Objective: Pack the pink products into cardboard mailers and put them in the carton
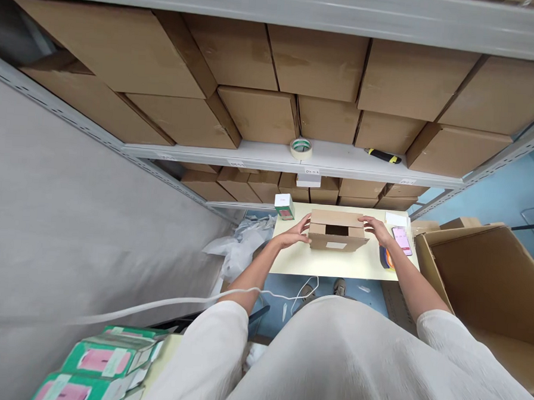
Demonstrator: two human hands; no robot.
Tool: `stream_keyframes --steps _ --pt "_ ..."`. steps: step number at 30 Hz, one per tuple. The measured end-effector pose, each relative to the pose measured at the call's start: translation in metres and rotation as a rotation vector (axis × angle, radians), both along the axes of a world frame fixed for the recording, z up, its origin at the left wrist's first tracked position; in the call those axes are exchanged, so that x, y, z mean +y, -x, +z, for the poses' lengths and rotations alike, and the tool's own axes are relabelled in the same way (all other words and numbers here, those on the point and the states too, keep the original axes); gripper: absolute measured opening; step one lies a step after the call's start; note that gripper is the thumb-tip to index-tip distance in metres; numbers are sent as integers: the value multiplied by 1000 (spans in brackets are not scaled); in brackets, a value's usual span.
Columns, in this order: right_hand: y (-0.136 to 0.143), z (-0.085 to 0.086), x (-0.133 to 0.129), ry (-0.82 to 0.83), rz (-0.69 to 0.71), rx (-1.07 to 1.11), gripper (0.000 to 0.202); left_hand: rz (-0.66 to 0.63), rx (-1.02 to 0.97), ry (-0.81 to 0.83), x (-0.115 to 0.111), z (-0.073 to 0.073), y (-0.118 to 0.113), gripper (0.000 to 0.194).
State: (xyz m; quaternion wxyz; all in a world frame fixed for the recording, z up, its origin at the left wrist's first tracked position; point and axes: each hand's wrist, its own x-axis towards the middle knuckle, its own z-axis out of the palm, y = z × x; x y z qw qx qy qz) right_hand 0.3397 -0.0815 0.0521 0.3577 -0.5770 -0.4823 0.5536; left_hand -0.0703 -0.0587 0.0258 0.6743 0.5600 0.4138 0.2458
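Note:
A small cardboard box [319,243] stands on the pale yellow table [290,262], with a dark gap between its top flaps and a white label on its front. At its left side is my left hand [295,234], thumb near the front corner and fingers further back, gripping it. My right hand [377,229] holds the box's right side, fingers bent over the upper right edge. A green and white small box [284,207] is on the table beyond my left hand. Beside my right forearm lie a phone [401,241] with a lit screen and a partly hidden tape roll [384,257].
Shelves packed with cardboard cartons [319,62] rise behind the table. A masking tape roll [301,148] and a yellow-black utility knife [384,156] rest on the shelf. A large open carton [490,283] stands right; green-pink boxes [100,358] are lower left. A white cable [167,302] crosses leftward.

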Motion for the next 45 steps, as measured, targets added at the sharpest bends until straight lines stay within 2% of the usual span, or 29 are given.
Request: stream_keyframes --steps 2,4,6,8,10,12,14,16,18,20,23,28,32,36,39,42,45 --pt "2 1 0 -1 -6 -3 44 48 12 -9 -2 2 -8 113" --pt "4 1 -1 -10 -11 -20 49 201 93 -26 -2 1 -20 97" --pt "7 0 -2 -32 -14 -58 51 317 183 -76 -2 -1 -34 90" --pt "10 -3 -3 -70 -11 -100 48 373 260 -140 -2 -3 -44 88" --pt "12 -6 -5 -109 -7 -122 48 381 332 -276 -4 -2 -50 84" --pt "15 -9 -6 -134 -9 -133 49 331 401 -464 -8 1 -54 75" --pt "17 -11 -7 -148 -17 -154 47 209 451 -616 -14 5 -59 65" --pt "19 -12 -9 -159 -29 -180 44 75 476 -680 -18 8 -64 61" --pt "21 -13 -12 -174 -46 -193 43 -3 489 -693 -22 8 -69 65" --pt "20 -15 -18 -190 -82 -189 44 -23 492 -692 -24 8 -72 70" --pt "11 -26 -32 -174 -207 -226 44 -36 494 -686 -24 7 -73 75" --pt "-31 -65 -67 -12 -427 -456 40 -26 489 -638 -25 9 -78 82" --pt "-62 -97 -100 121 -507 -648 30 -14 452 -606 -27 10 -83 84" --pt "-71 -120 -123 170 -510 -748 38 -36 499 -612 -25 8 -83 84" --pt "-69 -131 -128 153 -463 -733 43 -77 536 -630 -23 7 -81 89" --pt "-65 -133 -127 233 -421 -725 37 -121 561 -663 -23 6 -79 102" --pt "-59 -124 -124 268 -393 -793 29 -142 588 -706 -24 5 -78 104"
